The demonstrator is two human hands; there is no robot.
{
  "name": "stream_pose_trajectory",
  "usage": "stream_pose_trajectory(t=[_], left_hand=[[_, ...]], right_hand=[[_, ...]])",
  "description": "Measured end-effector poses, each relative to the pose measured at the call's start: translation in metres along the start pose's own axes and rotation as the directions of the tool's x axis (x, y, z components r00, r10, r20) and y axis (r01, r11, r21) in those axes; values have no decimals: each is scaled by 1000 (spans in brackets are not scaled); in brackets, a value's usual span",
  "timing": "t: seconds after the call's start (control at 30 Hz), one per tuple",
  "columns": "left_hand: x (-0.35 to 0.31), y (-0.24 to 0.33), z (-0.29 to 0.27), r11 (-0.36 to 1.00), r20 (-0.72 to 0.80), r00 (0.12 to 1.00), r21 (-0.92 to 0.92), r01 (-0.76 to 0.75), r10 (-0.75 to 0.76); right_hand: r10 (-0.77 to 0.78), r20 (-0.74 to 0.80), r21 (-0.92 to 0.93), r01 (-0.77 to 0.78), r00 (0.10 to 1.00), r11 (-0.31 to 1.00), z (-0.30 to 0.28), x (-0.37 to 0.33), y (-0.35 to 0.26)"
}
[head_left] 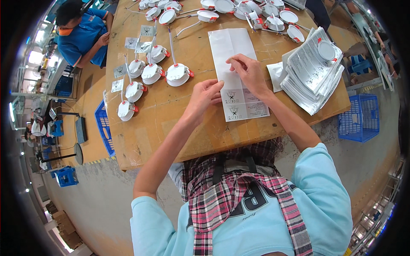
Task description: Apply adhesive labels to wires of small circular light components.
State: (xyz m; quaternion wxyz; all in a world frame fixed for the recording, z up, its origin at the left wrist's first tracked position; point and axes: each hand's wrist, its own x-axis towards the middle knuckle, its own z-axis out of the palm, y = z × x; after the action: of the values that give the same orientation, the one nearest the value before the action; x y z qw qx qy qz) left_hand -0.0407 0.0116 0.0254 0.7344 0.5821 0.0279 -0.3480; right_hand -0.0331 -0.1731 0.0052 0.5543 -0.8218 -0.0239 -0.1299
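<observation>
A long white sheet of labels [222, 47] lies lengthwise on the table before me, with printed symbols and small text on its near part. My left hand [204, 97] is at the sheet's left edge, thumb and forefinger closed together there. My right hand [252, 77] is bent over the middle of the sheet, its thumb and fingertips drawn together; whatever they may pinch is too small to make out. To the left stand several round white downlights [178, 75] with red clips and upright cables; some cables carry silvery labels [118, 85].
A thick stack of silvery printed sheets [305, 70] lies at the right, one round light [326, 50] on top. Many more lights [208, 16] crowd the table's far side. Blue crates [358, 117] stand beside the table [171, 141]. A person in blue [87, 36] is at the far left.
</observation>
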Motion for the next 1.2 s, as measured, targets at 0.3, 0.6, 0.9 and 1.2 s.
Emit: stream_pose_trajectory(t=[0.3,0.6,0.9,1.2], left_hand=[[15,6,-10,977,-91,996,214,0,20],[11,15,-1,964,-164,984,266,-23,69],[16,12,5,938,-149,966,310,-156,211],[22,13,2,940,-168,962,302,-158,215]], right_hand=[[-400,192,-173,432,896,885,-12,-11,-3],[-417,243,-276,474,876,836,-12,-16,-11],[-404,228,-326,460,886,826,-12,-16,-11],[-480,123,-369,489,869,790,-6,-20,-12]])
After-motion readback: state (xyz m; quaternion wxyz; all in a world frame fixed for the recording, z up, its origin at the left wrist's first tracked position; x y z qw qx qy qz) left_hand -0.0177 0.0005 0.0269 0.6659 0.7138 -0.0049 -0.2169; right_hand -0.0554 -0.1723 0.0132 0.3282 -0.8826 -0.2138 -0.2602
